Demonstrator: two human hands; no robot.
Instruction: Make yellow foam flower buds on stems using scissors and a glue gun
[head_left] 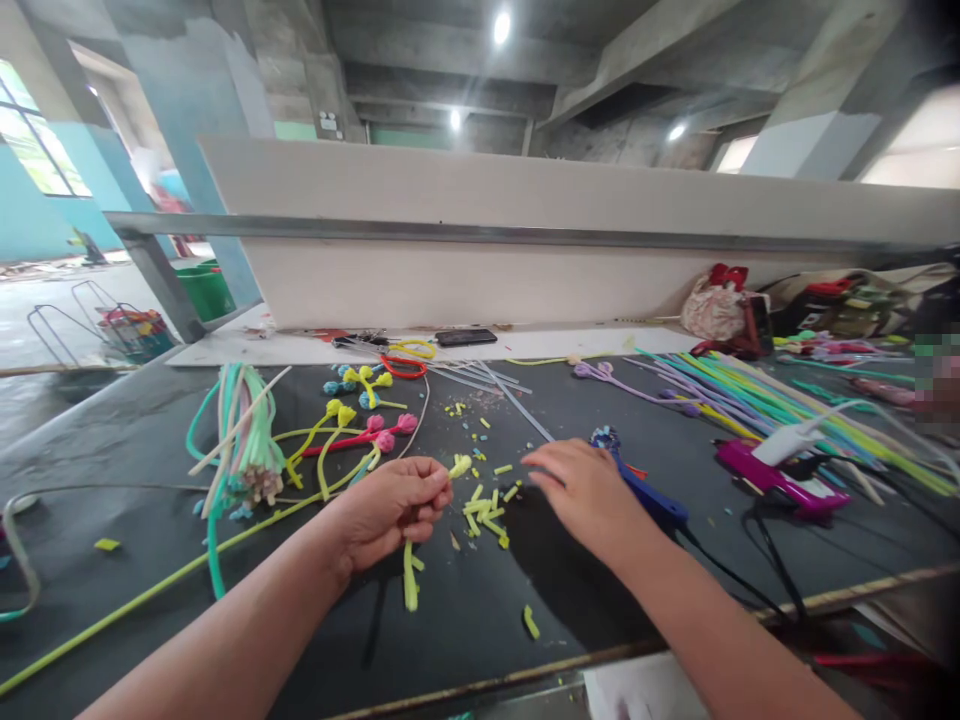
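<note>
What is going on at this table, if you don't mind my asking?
Someone is doing handwork at a dark table. The left hand pinches a small yellow piece between thumb and fingers. The right hand is open, with nothing visible in it, close to a blue tool. Short yellow scraps lie between the hands. A bundle of pastel stems is off to the left, and a magenta tool is off to the right.
</note>
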